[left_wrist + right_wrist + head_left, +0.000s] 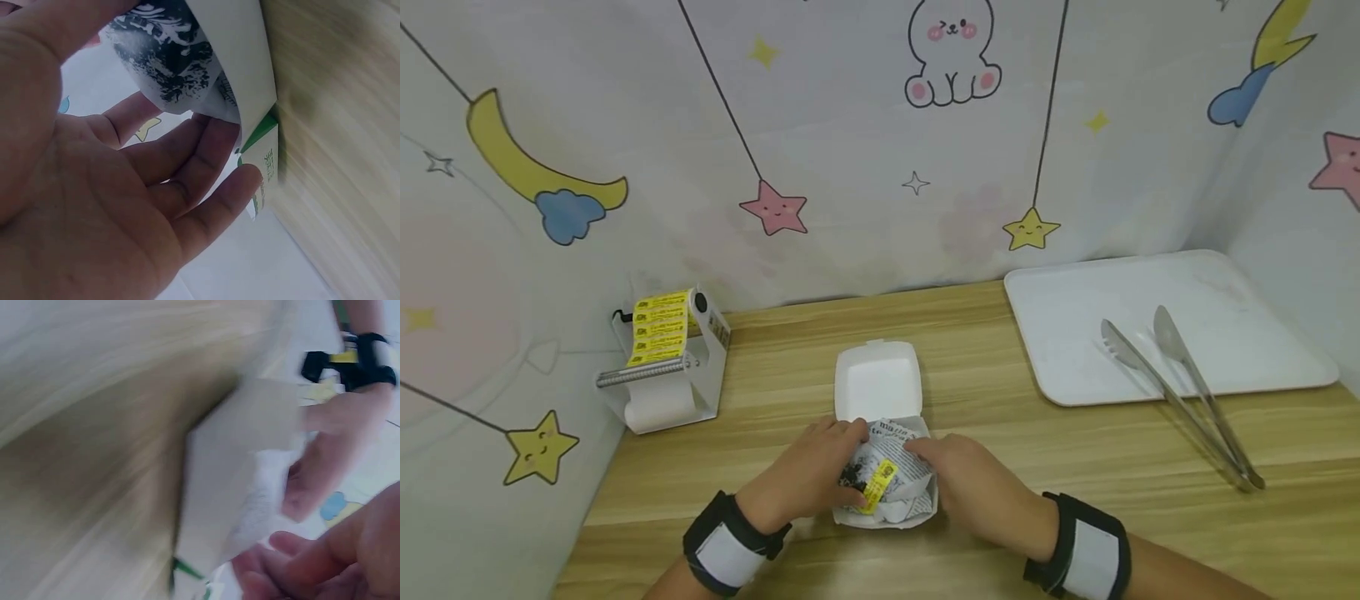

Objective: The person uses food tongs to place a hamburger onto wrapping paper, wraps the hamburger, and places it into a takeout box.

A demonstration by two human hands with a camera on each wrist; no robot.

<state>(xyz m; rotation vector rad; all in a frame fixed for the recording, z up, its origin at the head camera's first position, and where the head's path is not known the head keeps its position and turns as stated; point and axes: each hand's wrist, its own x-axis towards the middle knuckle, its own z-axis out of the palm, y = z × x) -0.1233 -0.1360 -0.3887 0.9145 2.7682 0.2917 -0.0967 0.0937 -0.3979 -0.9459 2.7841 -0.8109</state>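
Observation:
A bundle [904, 457] wrapped in newsprint paper, with a yellow label [878, 485] on it, sits in the base of a white clamshell box [878, 383]. The box's lid stands open at the back. My left hand [812, 467] holds the bundle's left side, thumb at the front near the label. In the left wrist view its fingers [181, 150] bend around the wrapping beside the box wall. From the right, my right hand [981, 492] grips the bundle, thumb over the top. In the blurred right wrist view, curled fingers [269, 562] lie close to the paper. What the wrapping contains is hidden.
At the back left stands a white label dispenser [707, 375] with a roll of yellow labels [659, 325]. Metal tongs [1195, 392] lie partly on a white tray [1075, 317] at the right, their joined end on the wooden table [775, 358]. A printed cloth hangs behind.

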